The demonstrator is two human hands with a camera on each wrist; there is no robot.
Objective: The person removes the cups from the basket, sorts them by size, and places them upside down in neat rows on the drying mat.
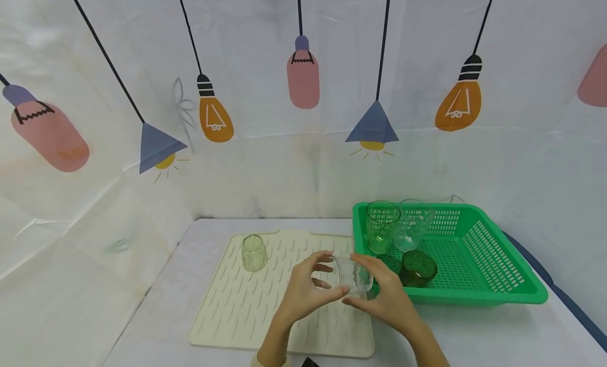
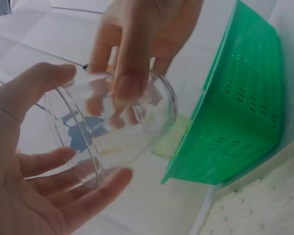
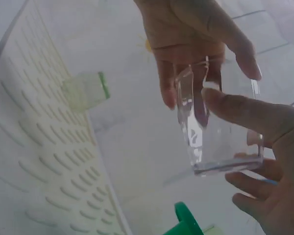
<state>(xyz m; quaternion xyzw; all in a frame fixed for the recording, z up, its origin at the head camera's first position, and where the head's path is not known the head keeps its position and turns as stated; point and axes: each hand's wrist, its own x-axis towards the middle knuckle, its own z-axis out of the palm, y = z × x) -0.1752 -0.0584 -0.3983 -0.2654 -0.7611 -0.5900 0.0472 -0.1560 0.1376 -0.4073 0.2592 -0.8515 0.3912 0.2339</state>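
A clear drinking glass (image 1: 353,275) lies on its side in the air, held between both hands over the right part of the cream drying mat (image 1: 237,314). My left hand (image 1: 305,290) grips it around the open rim, thumb on one side and fingers on the other, as the left wrist view shows. From the other side my right hand (image 1: 386,293) holds the glass (image 2: 147,122) by its wall near the base. A pale yellow-green glass (image 1: 254,254) sits alone on the mat's far left part, also visible in the right wrist view.
To the right stands a green perforated basket (image 1: 493,298). In it are a tall green glass (image 1: 379,232), a clear patterned glass (image 1: 412,227) and two short dark green glasses (image 1: 419,267). A white wall sheet with printed lamps (image 1: 303,82) rises behind the table.
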